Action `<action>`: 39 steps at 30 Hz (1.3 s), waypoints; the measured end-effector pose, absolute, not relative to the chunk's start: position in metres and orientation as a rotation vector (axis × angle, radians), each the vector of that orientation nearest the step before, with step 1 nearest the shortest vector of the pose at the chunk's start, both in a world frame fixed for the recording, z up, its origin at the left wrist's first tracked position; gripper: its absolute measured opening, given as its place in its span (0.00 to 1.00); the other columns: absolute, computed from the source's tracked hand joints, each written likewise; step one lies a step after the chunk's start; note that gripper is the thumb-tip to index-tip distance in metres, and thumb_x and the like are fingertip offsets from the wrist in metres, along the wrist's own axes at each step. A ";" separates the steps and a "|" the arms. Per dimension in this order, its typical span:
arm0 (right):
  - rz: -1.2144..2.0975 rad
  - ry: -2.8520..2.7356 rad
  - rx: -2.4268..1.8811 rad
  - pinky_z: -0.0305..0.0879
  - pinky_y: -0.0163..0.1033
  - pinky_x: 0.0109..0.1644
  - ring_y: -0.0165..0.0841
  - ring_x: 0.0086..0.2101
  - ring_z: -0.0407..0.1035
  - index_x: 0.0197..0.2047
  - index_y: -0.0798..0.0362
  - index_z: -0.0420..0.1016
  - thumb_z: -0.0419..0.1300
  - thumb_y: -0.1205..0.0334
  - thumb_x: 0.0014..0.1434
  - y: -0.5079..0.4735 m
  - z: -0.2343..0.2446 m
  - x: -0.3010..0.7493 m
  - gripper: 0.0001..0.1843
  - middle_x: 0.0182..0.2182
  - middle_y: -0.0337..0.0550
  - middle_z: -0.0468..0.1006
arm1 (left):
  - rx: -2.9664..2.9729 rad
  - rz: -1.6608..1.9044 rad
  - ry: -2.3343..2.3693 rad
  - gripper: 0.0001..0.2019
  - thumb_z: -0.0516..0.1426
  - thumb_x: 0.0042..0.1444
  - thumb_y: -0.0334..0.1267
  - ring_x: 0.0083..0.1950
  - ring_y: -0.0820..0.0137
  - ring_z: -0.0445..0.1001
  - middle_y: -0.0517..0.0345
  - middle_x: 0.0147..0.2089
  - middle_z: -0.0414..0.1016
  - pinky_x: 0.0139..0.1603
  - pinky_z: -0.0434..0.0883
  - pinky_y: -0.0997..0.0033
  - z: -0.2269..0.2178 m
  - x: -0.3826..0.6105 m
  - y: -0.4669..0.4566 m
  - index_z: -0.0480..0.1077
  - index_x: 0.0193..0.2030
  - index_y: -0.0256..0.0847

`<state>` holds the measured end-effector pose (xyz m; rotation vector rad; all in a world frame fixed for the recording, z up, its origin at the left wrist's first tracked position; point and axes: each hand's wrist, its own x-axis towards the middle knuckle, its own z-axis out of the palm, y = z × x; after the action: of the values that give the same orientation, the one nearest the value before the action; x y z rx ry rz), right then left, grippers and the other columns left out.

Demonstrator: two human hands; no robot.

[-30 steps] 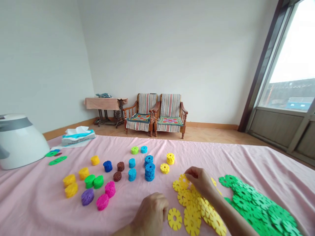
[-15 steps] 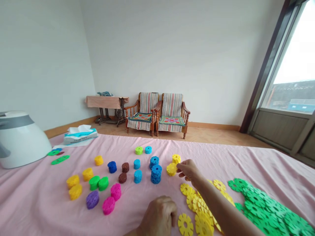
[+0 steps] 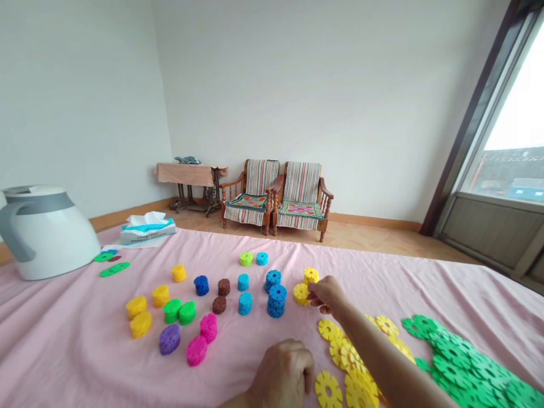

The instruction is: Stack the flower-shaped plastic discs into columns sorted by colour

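My right hand (image 3: pixel 328 294) reaches over the cloth, with thumb and fingers pinched at the edge of a short stack of yellow snowflake discs (image 3: pixel 301 294). Another yellow stack (image 3: pixel 311 275) stands just behind that one. My left hand (image 3: pixel 285 368) rests closer to me, its fingers curled under; anything inside is hidden. Right of it lie a loose yellow disc (image 3: pixel 328 390) and a spread pile of yellow discs (image 3: pixel 346 354), partly covered by my right forearm. Tall blue stacks (image 3: pixel 276 301) stand left of the yellow stacks.
Several small stacks stand to the left, including pink (image 3: pixel 197 351), purple (image 3: pixel 169 339), green (image 3: pixel 187 313) and brown (image 3: pixel 219 305) ones. Green discs (image 3: pixel 463 357) lie heaped at the right. A white kettle (image 3: pixel 55 238) and a tissue pack (image 3: pixel 148 229) are at the far left.
The view has turned slightly left, so everything sits a little further right. My right hand stays at the front yellow stack, and my left hand keeps its curled pose.
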<state>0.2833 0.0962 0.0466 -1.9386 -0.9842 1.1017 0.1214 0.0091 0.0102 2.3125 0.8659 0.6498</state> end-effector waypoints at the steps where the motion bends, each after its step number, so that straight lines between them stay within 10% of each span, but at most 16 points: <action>1: 1.100 -0.987 -1.942 0.48 0.28 0.14 0.25 0.15 0.65 0.21 0.56 0.64 0.57 0.69 0.45 0.096 0.046 0.284 0.06 0.19 0.43 0.75 | 2.314 0.649 0.863 0.08 0.48 0.35 0.22 0.28 0.72 0.67 0.59 0.22 0.67 0.30 0.59 0.76 0.010 0.121 0.010 0.59 0.16 0.39; 24: 0.324 -2.044 -1.990 0.59 0.39 0.42 0.37 0.39 0.67 0.35 0.54 0.69 0.59 0.64 0.43 0.007 0.051 0.309 0.13 0.37 0.46 0.71 | 2.312 0.644 0.896 0.06 0.48 0.36 0.24 0.29 0.73 0.66 0.60 0.23 0.67 0.31 0.58 0.77 0.013 0.121 0.006 0.57 0.17 0.38; 32: 0.284 -1.981 -1.896 0.58 0.37 0.37 0.34 0.34 0.67 0.30 0.53 0.67 0.57 0.70 0.41 0.014 0.049 0.311 0.09 0.31 0.43 0.73 | 2.311 0.631 0.893 0.06 0.48 0.35 0.24 0.28 0.72 0.66 0.60 0.23 0.66 0.31 0.58 0.76 0.013 0.122 0.007 0.57 0.17 0.38; 39: 0.914 -1.378 -1.695 0.56 0.30 0.22 0.27 0.20 0.68 0.24 0.54 0.65 0.57 0.66 0.47 0.058 0.046 0.312 0.03 0.16 0.36 0.71 | 2.295 0.660 0.846 0.06 0.47 0.34 0.24 0.27 0.73 0.64 0.61 0.21 0.63 0.30 0.56 0.76 0.008 0.122 0.010 0.56 0.16 0.38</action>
<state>0.3119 0.0579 0.0459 -1.6945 -1.3784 0.9140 0.1219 0.0096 0.0082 2.2950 0.8465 0.6599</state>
